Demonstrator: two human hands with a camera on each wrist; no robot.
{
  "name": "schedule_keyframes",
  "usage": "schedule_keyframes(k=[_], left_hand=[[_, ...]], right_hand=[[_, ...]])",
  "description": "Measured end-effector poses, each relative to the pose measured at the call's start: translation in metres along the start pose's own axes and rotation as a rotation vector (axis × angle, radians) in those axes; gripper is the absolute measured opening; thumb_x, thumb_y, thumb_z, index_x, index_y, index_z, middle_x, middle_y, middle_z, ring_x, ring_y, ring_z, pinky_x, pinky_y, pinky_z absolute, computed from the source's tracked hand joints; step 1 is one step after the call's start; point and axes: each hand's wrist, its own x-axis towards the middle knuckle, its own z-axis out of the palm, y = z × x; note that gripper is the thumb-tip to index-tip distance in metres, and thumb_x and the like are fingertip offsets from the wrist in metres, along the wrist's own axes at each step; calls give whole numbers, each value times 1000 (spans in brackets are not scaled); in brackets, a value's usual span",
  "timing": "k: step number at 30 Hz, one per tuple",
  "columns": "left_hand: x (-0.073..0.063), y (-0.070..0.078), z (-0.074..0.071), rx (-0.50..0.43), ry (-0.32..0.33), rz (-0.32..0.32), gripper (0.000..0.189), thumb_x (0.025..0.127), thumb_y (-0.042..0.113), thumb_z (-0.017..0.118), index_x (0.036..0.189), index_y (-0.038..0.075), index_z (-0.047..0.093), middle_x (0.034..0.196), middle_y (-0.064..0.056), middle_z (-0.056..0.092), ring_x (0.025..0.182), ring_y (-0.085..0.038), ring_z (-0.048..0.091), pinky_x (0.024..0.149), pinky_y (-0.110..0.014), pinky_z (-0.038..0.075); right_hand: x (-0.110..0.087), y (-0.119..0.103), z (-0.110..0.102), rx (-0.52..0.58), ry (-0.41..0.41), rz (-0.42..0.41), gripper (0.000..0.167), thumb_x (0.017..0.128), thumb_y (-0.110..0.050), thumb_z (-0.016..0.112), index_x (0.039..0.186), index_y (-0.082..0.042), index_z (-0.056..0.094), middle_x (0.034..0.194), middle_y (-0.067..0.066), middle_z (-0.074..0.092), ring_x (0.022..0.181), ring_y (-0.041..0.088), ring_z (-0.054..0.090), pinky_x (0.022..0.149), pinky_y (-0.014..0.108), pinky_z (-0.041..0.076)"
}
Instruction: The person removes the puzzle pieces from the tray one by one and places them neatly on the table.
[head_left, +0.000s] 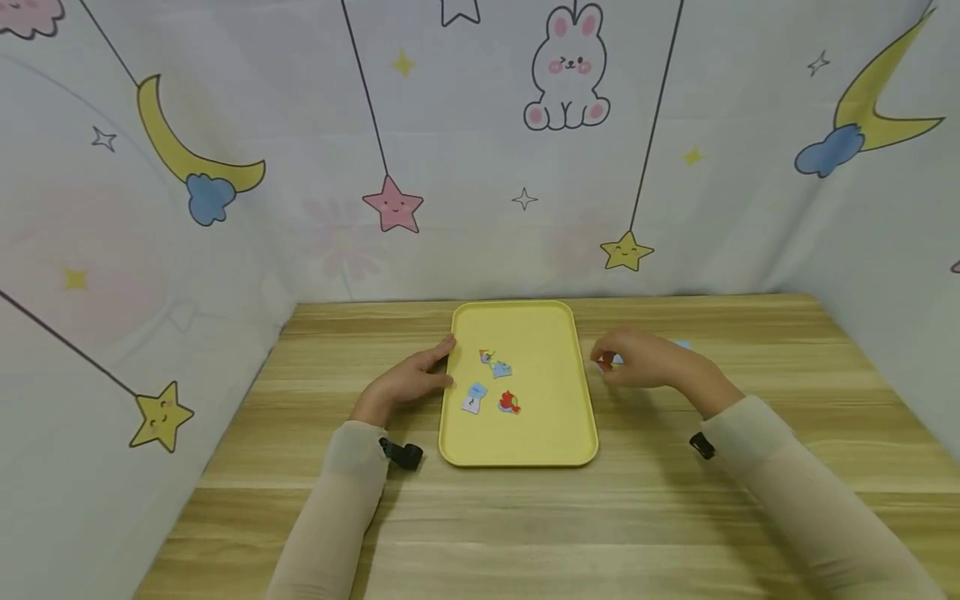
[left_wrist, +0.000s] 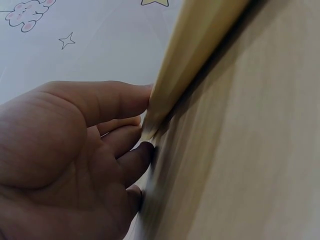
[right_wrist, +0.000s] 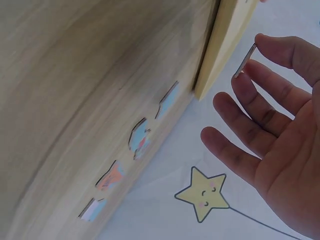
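Observation:
A shallow yellow tray (head_left: 540, 437) lies on the wooden table. Several small colourful puzzle pieces sit in its left half, among them a red one (head_left: 509, 402) and a blue-and-white one (head_left: 474, 397). Against the tray's left rim rests my left hand (head_left: 405, 379), its thumb and fingertips touching the edge, as the left wrist view also shows. Just off the right rim, my right hand (head_left: 648, 358) pinches a thin puzzle piece (right_wrist: 245, 60) between thumb and fingertips. In the head view that piece is mostly covered by the fingers.
On the table beyond the right hand lie several more pieces, including an orange one (right_wrist: 111, 176) and light blue ones, the nearest to the tray being a blue piece (right_wrist: 167, 99). A patterned white cloth (head_left: 480, 250) hangs behind the table and along both sides.

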Motion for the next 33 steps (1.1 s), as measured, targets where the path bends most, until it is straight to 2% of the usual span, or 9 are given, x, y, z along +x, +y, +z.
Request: schedule_keyframes(k=[9, 15, 19, 25, 29, 33], left_hand=[[1, -1, 1, 9, -3, -9, 76, 106, 6, 60, 167, 1, 15, 176, -12, 4, 162, -29, 2, 130, -48, 10], [0, -2, 0, -1, 8, -9, 77, 106, 6, 60, 168, 2, 16, 176, -11, 5, 162, -29, 2, 130, -49, 9], [0, -1, 1, 2, 8, 0, 76, 105, 6, 61, 167, 1, 16, 176, -13, 6, 162, -30, 3, 130, -50, 9], [0, 1, 1, 9, 14, -5, 76, 105, 7, 61, 167, 0, 17, 176, -13, 7, 162, -31, 4, 130, -50, 10], [-1, 1, 1, 13, 16, -11, 76, 105, 6, 61, 167, 1, 18, 176, -12, 8, 162, -29, 4, 130, -48, 10], [0, 1, 1, 12, 14, -8, 76, 105, 6, 60, 167, 0, 17, 176, -13, 7, 162, -29, 4, 130, -48, 10]], right_hand=[[-11, 9, 5, -14, 6, 19, 19, 92, 1, 68, 109, 3, 76, 103, 10, 75, 94, 25, 69, 85, 47, 58], [-14, 13, 10, -22, -10, 44, 19, 91, 0, 69, 109, 2, 76, 96, 4, 72, 88, 19, 67, 84, 47, 57], [-14, 16, 14, -6, -25, 72, 21, 90, 0, 69, 110, 1, 75, 93, 1, 71, 86, 16, 65, 93, 54, 54], [-15, 19, 15, -10, -17, 87, 22, 87, 2, 69, 108, 0, 74, 91, 1, 69, 85, 16, 62, 91, 53, 53], [-15, 19, 15, -13, -7, 84, 22, 85, 4, 69, 105, 0, 74, 89, -1, 67, 82, 15, 60, 96, 56, 50], [-14, 21, 16, -29, -5, 83, 19, 85, 4, 68, 103, -2, 73, 87, -1, 65, 81, 15, 57, 88, 49, 51]])
